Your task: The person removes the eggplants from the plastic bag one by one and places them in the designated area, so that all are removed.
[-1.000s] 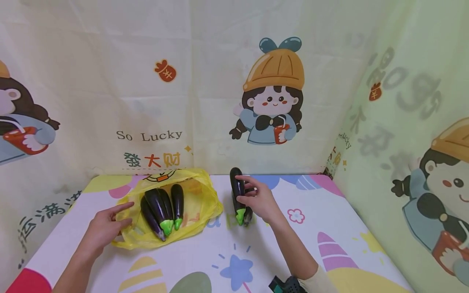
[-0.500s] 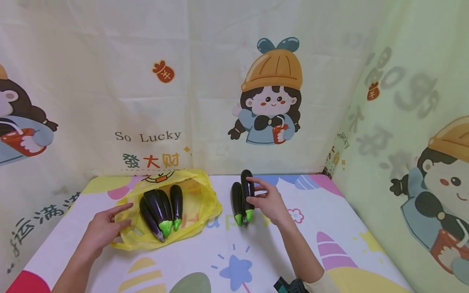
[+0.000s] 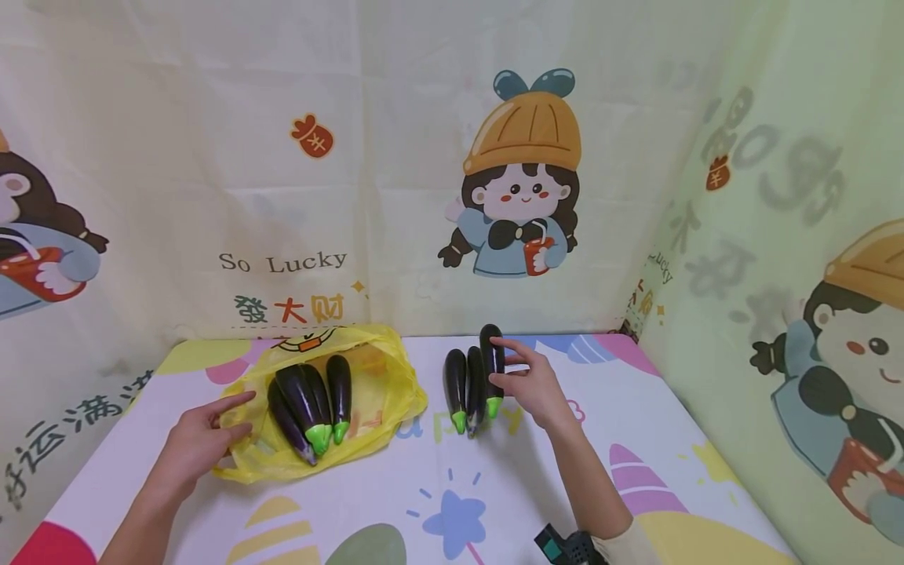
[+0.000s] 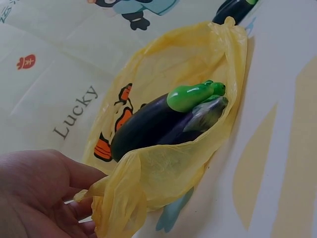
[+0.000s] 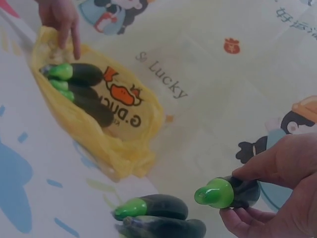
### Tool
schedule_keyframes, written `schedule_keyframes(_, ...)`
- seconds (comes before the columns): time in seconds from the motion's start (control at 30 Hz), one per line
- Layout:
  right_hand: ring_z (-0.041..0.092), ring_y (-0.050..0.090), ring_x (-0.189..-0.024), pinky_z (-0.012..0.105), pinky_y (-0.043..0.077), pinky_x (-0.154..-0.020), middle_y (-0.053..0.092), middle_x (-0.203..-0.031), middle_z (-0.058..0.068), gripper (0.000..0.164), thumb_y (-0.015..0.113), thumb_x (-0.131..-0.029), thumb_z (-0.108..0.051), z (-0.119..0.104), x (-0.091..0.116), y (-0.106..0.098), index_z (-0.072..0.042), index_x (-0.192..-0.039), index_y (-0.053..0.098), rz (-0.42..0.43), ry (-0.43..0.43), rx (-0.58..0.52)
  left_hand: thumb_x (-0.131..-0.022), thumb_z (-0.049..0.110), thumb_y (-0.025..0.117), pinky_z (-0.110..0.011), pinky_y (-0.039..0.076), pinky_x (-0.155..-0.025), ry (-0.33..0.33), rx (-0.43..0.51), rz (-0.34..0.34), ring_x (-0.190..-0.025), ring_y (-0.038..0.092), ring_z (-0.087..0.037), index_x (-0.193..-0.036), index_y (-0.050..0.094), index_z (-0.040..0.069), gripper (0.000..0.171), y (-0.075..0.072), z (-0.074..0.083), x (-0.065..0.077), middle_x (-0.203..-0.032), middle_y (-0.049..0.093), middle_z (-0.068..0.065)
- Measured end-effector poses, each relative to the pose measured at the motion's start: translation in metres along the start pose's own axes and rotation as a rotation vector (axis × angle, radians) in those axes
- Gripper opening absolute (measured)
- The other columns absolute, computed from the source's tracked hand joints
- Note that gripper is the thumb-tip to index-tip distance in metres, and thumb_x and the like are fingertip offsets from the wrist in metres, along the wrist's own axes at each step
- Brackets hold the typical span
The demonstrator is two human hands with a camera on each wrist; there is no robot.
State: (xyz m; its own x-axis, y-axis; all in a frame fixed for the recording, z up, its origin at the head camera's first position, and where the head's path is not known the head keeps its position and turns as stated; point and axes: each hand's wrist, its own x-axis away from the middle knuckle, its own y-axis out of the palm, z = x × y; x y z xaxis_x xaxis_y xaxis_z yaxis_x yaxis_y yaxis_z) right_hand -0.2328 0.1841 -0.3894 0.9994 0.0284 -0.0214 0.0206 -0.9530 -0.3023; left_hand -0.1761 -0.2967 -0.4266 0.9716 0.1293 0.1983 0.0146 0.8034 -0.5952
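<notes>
In the head view, my right hand [image 3: 531, 384] pinches a dark purple eggplant [image 3: 492, 369] between thumb and fingers. Its green stem end points toward me, and the right wrist view shows this green cap [image 5: 218, 193] in front of the fingers. Just left of it, two more eggplants [image 3: 456, 388] lie side by side on the table. My left hand [image 3: 201, 443] holds the near left edge of a yellow plastic bag [image 3: 395, 392], its film caught between the fingers in the left wrist view. Several eggplants [image 4: 143, 121] lie inside the bag's wide mouth.
The table [image 3: 381, 494] wears a white cloth with coloured prints. Behind it hangs a pale printed curtain [image 3: 402, 235], and another curtain [image 3: 706, 377] closes off the right side. A dark device [image 3: 572, 545] sits on my right wrist.
My right hand has moved the held eggplant rightward, from over the lying eggplants to their right side, uncovering both. The left hand and the bag have stayed almost still.
</notes>
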Motion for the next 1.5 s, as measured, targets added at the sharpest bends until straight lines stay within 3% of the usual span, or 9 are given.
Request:
schedule_keyframes(0.1, 0.024, 0.074, -0.094, 0.039, 0.063, -0.081, 0.056, -0.132, 0.024, 0.060, 0.075, -0.090, -0.001, 0.003, -0.002, -0.003, -0.021, -0.145, 0.063, 0.012, 0.011, -0.005, -0.099, 0.017, 0.064, -0.027, 0.055, -0.067, 0.006, 0.005, -0.001, -0.098, 0.047, -0.028, -0.158, 0.042, 0.003, 0.064, 0.000, 0.000, 0.000, -0.131, 0.041, -0.027)
schedule_keyframes(0.33, 0.023, 0.073, -0.092, 0.039, 0.063, -0.080, 0.055, -0.132, 0.024, 0.061, 0.074, -0.090, 0.001, 0.009, -0.005, -0.006, -0.020, -0.146, 0.062, 0.016, 0.031, -0.022, -0.098, 0.014, 0.064, -0.026, 0.054, -0.065, 0.037, -0.006, 0.010, -0.082, 0.046, -0.019, -0.157, 0.043, 0.002, 0.063, 0.001, -0.002, 0.001, -0.108, 0.044, -0.018)
schedule_keyframes(0.57, 0.024, 0.072, -0.088, 0.039, 0.063, -0.080, 0.054, -0.132, 0.028, 0.060, 0.074, -0.090, 0.001, 0.014, -0.008, -0.008, -0.018, -0.146, 0.062, 0.024, 0.044, -0.013, -0.099, 0.015, 0.064, -0.027, 0.054, -0.065, 0.034, -0.012, 0.009, -0.081, 0.045, -0.020, -0.157, 0.043, 0.002, 0.063, 0.000, -0.001, 0.002, -0.098, 0.040, -0.013)
schedule_keyframes(0.83, 0.022, 0.071, -0.078, 0.033, 0.061, -0.074, 0.056, -0.130, 0.030, 0.060, 0.074, -0.090, 0.000, 0.023, -0.013, -0.010, -0.016, -0.146, 0.061, 0.032, 0.080, 0.013, -0.099, 0.015, 0.064, -0.027, 0.054, -0.065, 0.024, 0.004, -0.002, -0.086, 0.044, -0.023, -0.157, 0.042, 0.003, 0.064, 0.001, 0.000, 0.001, -0.118, 0.042, -0.023)
schedule_keyframes(0.97, 0.020, 0.071, -0.076, 0.033, 0.061, -0.072, 0.059, -0.127, 0.030, 0.060, 0.073, -0.090, 0.001, 0.031, -0.017, -0.009, -0.016, -0.146, 0.061, 0.043, 0.098, 0.031, -0.099, 0.015, 0.063, -0.027, 0.052, -0.065, 0.018, 0.004, -0.001, -0.089, 0.044, -0.025, -0.158, 0.042, 0.003, 0.064, 0.002, 0.001, 0.001, -0.119, 0.041, -0.023)
schedule_keyframes(1.23, 0.019, 0.070, -0.074, 0.040, 0.062, -0.074, 0.059, -0.124, 0.032, 0.061, 0.072, -0.090, 0.003, 0.041, -0.019, -0.006, -0.013, -0.147, 0.059, 0.035, 0.120, 0.015, -0.099, 0.015, 0.063, -0.027, 0.050, -0.062, 0.027, -0.016, 0.006, -0.080, 0.042, -0.020, -0.158, 0.042, 0.003, 0.063, 0.001, 0.002, 0.003, -0.095, 0.036, -0.011)
schedule_keyframes(1.5, 0.019, 0.067, -0.070, 0.035, 0.061, -0.070, 0.061, -0.118, 0.026, 0.060, 0.072, -0.091, 0.002, 0.049, -0.020, -0.005, -0.013, -0.148, 0.058, 0.034, 0.142, 0.038, -0.098, 0.015, 0.064, -0.027, 0.052, -0.064, 0.029, -0.007, 0.008, -0.086, 0.044, -0.023, -0.157, 0.043, 0.003, 0.063, 0.001, 0.000, 0.003, -0.107, 0.042, -0.019)
